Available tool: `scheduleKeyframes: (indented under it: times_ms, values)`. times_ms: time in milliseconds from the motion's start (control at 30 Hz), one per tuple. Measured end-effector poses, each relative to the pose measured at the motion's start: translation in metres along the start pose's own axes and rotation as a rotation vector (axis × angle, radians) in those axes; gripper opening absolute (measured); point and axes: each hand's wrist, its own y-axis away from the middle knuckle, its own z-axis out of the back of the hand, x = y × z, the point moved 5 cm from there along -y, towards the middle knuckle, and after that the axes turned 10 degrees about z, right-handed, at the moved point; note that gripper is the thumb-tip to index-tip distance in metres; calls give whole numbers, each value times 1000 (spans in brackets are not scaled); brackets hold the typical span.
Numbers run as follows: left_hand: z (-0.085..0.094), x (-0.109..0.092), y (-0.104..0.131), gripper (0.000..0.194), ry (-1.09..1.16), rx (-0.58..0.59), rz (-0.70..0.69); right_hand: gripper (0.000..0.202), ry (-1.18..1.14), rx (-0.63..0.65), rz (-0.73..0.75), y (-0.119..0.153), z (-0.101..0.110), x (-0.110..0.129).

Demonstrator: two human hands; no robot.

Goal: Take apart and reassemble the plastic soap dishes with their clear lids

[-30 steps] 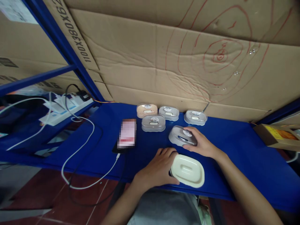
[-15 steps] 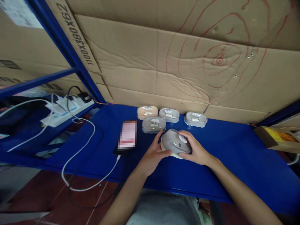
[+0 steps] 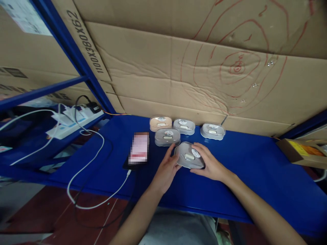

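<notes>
Between my hands is a grey rounded case with a clear cover (image 3: 184, 160), bearing a round white sticker and a pale oblong tab. My left hand (image 3: 165, 172) grips its left end, fingers partly hidden behind and under it. On the other end, my right hand (image 3: 211, 165) has its fingers over the top by the sticker and its thumb along the front edge. Just behind lies a similar grey case (image 3: 167, 137). Farther back are a peach case (image 3: 160, 125), another grey case (image 3: 184, 127) and, to the right, a third grey case (image 3: 213, 132).
A phone with a blurred screen (image 3: 139, 148) lies on the blue shelf (image 3: 247, 170), plugged into a white cable (image 3: 102, 200). At left is a power strip (image 3: 76, 124) with several plugs. A cardboard box (image 3: 302, 153) sits at right; a cardboard panel (image 3: 153, 68) stands behind.
The held case has been turned in my hands, so its pale tab now faces up towards me. My left thumb has moved from its front edge to the left end.
</notes>
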Motion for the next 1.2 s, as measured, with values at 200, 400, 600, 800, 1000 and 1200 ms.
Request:
scheduleKeyframes:
  times_ms: [200, 400, 600, 800, 1000, 1200]
  values:
    - [-5, -12, 9, 84, -492, -116, -419, 91, 211, 43, -5, 1, 11, -31]
    - [-14, -9, 26, 80, -862, -36, -465, 98, 468, 21, -86, -22, 25, -55]
    - [29, 7, 58, 76, -1049, -175, -443, 80, 502, 84, 71, -85, -14, -11]
    - [63, 14, 75, 62, -1158, -299, -484, 70, 633, 97, 109, -116, -42, 5]
    - [61, 13, 70, 55, -1207, -298, -506, 80, 602, 167, 242, -88, -17, -25]
    - [60, 12, 71, 51, -1208, -267, -524, 84, 521, 140, 181, -56, 17, -35]
